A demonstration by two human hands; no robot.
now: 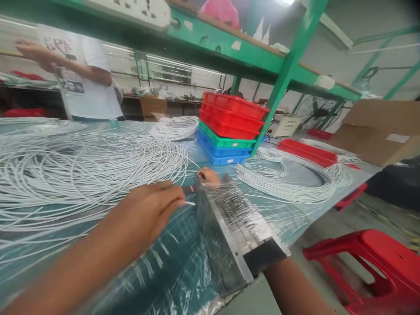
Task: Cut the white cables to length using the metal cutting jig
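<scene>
Pinched in the fingers of my left hand (159, 203) is a white cable (190, 203), whose short end points at the side of a grey metal box (226, 227). Clear film covers the top of this box, which sits near the table's front edge. My right hand (210, 176) is at the box's far end, its fingers curled and partly hidden by the metal; what they hold I cannot make out. The right forearm passes behind the box. A dark strip (189, 189) lies between my two hands.
Large coils of white cable (98, 170) cover the table's left side; another coil (288, 183) lies right. Stacked red, green and blue trays (229, 127) stand by a green post (288, 65). A red stool (377, 262) is at right. A person (88, 74) stands beyond the table.
</scene>
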